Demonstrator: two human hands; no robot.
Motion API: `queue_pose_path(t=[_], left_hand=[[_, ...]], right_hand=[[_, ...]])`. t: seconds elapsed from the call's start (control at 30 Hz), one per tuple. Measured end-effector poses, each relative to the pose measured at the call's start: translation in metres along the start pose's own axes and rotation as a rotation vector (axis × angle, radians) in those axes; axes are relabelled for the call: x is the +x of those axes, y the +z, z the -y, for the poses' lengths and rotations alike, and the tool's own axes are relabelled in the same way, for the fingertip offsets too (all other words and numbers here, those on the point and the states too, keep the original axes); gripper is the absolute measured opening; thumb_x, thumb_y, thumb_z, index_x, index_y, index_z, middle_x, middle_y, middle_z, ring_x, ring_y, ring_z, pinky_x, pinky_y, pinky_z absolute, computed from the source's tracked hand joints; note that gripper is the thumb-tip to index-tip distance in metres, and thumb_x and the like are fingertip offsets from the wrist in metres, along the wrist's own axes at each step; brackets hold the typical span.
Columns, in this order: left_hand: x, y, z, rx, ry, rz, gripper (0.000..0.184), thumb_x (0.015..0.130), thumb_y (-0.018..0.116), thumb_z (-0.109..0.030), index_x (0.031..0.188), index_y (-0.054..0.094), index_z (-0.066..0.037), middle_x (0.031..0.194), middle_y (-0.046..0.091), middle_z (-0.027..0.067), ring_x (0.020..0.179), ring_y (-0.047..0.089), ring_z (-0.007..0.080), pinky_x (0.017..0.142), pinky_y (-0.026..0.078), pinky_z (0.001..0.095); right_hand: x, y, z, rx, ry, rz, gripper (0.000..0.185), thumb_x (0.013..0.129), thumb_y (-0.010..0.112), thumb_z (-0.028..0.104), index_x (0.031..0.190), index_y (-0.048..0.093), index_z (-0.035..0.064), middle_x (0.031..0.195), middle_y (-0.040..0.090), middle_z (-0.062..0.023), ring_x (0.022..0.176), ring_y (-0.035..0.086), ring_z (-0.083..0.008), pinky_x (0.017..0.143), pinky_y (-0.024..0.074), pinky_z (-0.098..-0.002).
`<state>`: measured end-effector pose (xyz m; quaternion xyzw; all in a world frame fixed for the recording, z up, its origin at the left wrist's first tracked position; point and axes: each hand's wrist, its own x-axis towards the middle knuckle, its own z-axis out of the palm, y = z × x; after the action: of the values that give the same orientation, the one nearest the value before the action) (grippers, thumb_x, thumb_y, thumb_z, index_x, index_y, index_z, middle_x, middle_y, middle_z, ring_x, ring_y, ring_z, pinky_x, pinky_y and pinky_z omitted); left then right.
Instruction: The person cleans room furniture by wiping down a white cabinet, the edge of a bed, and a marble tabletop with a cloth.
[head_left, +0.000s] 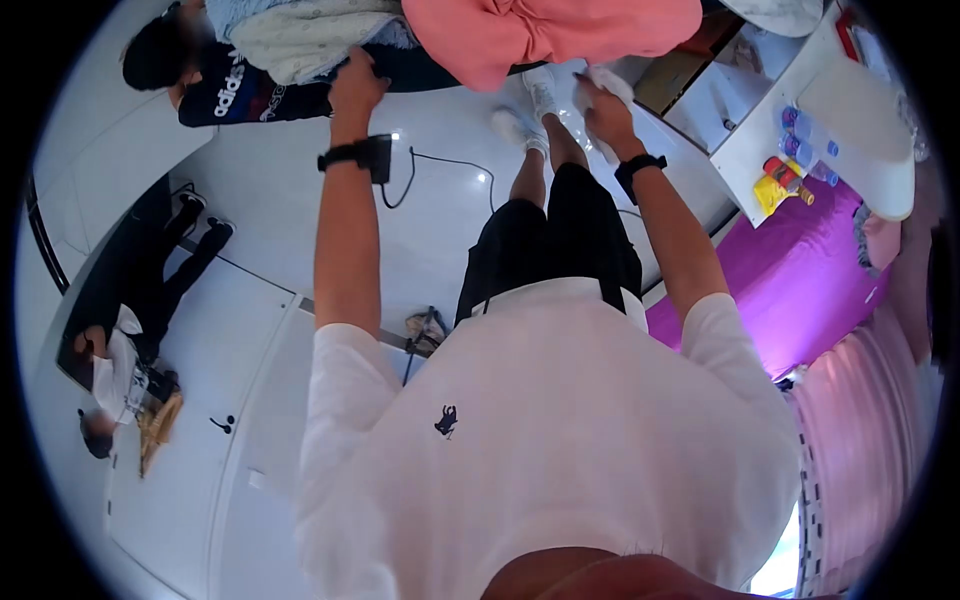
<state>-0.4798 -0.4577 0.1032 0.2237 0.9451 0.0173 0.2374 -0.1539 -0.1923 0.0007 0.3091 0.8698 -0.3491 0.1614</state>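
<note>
My left hand (357, 88) is at the top, by the lower edge of a pale patterned cloth (300, 45) and over a dark surface. Its fingers are curled, and what they hold is hidden. My right hand (608, 115) is closed on a thin white cloth (612, 84), which hangs beside its fingers. Between and above my hands lies a coral-pink cloth (560, 40), heaped over a dark edge. Both wrists carry black bands.
A black cable (450, 160) runs over the white floor near my feet. At the right are a white table (740, 165) with bottles, an open shelf (690, 80) and a purple-covered bed (800, 270). A person in an adidas shirt (260, 95) is at upper left, another (125, 360) farther left.
</note>
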Motion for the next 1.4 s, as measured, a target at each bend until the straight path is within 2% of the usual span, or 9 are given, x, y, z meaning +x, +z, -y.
queue_pose_path(t=[0.17,0.27,0.43,0.63,0.73,0.87,1.07,1.3,1.4], left_hand=[[-0.051,0.049,-0.052,-0.615,0.239,0.477,0.05,0.077,0.079,-0.038,0.106,0.063,-0.001,0.099,0.068,0.0161,0.091,0.067,0.0294,0.079,0.052,0.038],[-0.05,0.035,-0.088,-0.858,0.381,0.253,0.038,0.089,0.07,-0.03,0.111,0.061,0.0,0.093,0.068,0.007,0.084,0.062,0.0144,0.078,0.049,0.031],[0.022,0.021,-0.095,-0.762,0.518,-0.056,0.052,0.087,0.067,-0.042,0.111,0.062,0.004,0.1,0.069,0.0199,0.095,0.066,0.0322,0.083,0.05,0.0382],[0.036,0.016,-0.117,-1.231,0.311,0.262,0.039,0.092,0.061,-0.015,0.126,0.052,0.003,0.117,0.063,0.0186,0.085,0.068,0.0265,0.068,0.057,0.0378],[0.058,0.031,-0.105,-0.747,0.607,-0.033,0.044,0.092,0.062,-0.018,0.131,0.051,0.0,0.119,0.063,0.019,0.088,0.066,0.036,0.074,0.059,0.0442],[0.067,0.029,-0.095,-0.598,0.408,-0.103,0.045,0.092,0.062,-0.033,0.121,0.058,0.002,0.105,0.068,0.015,0.098,0.064,0.0249,0.087,0.048,0.0347],[0.026,0.032,-0.052,-0.57,0.353,-0.313,0.038,0.092,0.05,-0.028,0.114,0.062,0.0,0.11,0.063,0.0295,0.107,0.057,0.048,0.091,0.045,0.0481],[-0.022,-0.025,-0.089,-0.512,0.218,0.515,0.042,0.093,0.053,-0.036,0.099,0.064,0.005,0.077,0.067,0.0184,0.068,0.069,0.0257,0.071,0.052,0.0346],[-0.05,-0.072,-0.177,-0.573,0.374,0.452,0.053,0.087,0.067,-0.032,0.123,0.051,0.003,0.105,0.065,0.0198,0.09,0.068,0.0269,0.082,0.052,0.0376]], right_hand=[[-0.002,0.033,0.089,0.047,-0.576,-0.065,0.063,0.074,0.058,0.001,0.134,0.054,0.0211,0.112,0.065,-0.0131,0.106,0.058,-0.0354,0.084,0.0511,-0.0453],[-0.002,0.031,0.137,0.11,-0.532,-0.114,0.062,0.075,0.056,0.0,0.133,0.055,0.0221,0.114,0.064,-0.0132,0.107,0.057,-0.0362,0.083,0.0512,-0.0456],[0.017,0.017,0.121,0.192,-0.34,-0.125,0.056,0.075,0.058,0.005,0.128,0.056,0.0209,0.106,0.066,-0.0167,0.101,0.061,-0.0387,0.083,0.0516,-0.0467],[0.034,0.021,0.057,0.139,-0.075,-0.274,0.055,0.074,0.059,0.013,0.128,0.053,0.0204,0.103,0.067,-0.0175,0.093,0.063,-0.04,0.081,0.0528,-0.0496],[0.024,0.027,0.097,0.02,-0.204,-0.222,0.057,0.074,0.06,0.01,0.129,0.054,0.0218,0.104,0.066,-0.0147,0.097,0.061,-0.0374,0.08,0.0535,-0.0478],[0.0,0.033,0.179,0.073,-0.359,-0.036,0.066,0.073,0.057,0.006,0.137,0.051,0.022,0.115,0.062,-0.0178,0.101,0.059,-0.0363,0.086,0.0514,-0.0469],[0.008,0.018,0.074,0.21,0.011,0.034,0.062,0.075,0.059,0.015,0.137,0.05,0.0195,0.122,0.061,-0.0202,0.112,0.059,-0.0384,0.094,0.0477,-0.0463],[-0.025,-0.123,-0.043,0.309,-0.052,-0.143,0.067,0.074,0.062,0.017,0.138,0.044,0.0098,0.124,0.059,-0.0229,0.117,0.056,-0.0388,0.099,0.0449,-0.0433],[-0.037,-0.175,-0.032,0.589,0.083,-0.425,0.076,0.075,0.066,0.006,0.145,0.036,0.0086,0.135,0.052,-0.0169,0.12,0.055,-0.029,0.101,0.0429,-0.035]])
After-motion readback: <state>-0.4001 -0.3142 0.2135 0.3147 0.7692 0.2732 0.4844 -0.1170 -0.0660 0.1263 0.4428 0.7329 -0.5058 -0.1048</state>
